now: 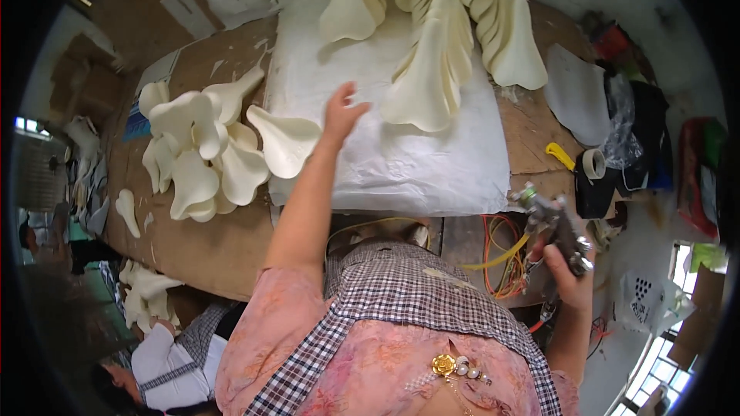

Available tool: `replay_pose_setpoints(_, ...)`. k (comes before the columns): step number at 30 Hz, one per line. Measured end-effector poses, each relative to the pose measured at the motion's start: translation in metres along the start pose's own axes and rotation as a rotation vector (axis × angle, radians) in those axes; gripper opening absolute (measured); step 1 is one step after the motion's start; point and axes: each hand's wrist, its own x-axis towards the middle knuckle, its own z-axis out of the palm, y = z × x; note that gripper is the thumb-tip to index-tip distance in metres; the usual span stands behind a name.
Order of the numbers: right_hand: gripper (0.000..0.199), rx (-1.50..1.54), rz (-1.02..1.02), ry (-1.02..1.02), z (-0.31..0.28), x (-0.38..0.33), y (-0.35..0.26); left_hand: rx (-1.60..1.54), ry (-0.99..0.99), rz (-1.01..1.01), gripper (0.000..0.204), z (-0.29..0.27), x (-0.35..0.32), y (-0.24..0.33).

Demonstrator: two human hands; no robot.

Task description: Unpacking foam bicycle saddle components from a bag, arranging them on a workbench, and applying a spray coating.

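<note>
My left hand (pixel 344 114) reaches out over the white sheet (pixel 347 177), fingers parted and holding nothing. Just left of it lies a single cream petal-shaped piece (pixel 285 142), at the edge of a loose heap of similar pieces (pixel 189 127). Beyond the hand, nested rows of long cream petal-shaped pieces (pixel 424 85) overlap each other on the sheet. At the right, my right hand (pixel 566 277) is closed around the handle of a metal spray gun (pixel 559 231), held up by the table's near edge. A yellow hose (pixel 501 256) runs close to the gun.
Brown cardboard (pixel 223 258) covers the table. To the right lie a roll of tape (pixel 593 163), a yellow-handled tool (pixel 560 156) and clear plastic (pixel 619 119). Orange cords (pixel 505 270) hang below the near edge. Another person (pixel 173 358) works at the lower left.
</note>
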Motion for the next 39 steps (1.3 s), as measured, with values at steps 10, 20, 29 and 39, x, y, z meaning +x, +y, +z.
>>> replay_pose_setpoints(10, 0.065, -0.035, -0.05, 0.058, -0.004, -0.025, 0.004, 0.511, 0.003, 0.093, 0.039, 0.067, 0.005, 0.022)
replay_pose_setpoints(20, 0.063, 0.055, -0.201, 0.315, 0.033, -0.006, -0.008, -0.396, -0.277, -0.186, 0.041, -0.003, 0.04, 0.003)
replay_pose_setpoints(29, 0.061, 0.001, 0.06, 0.294, 0.074, -0.023, -0.002, 0.529, -0.125, 0.296, 0.036, 0.099, 0.019, 0.038)
replay_pose_setpoints(39, 0.06, 0.134, -0.158, 0.468, 0.066, 0.022, -0.03, -0.401, -0.128, -0.088, 0.031, -0.077, 0.033, 0.048)
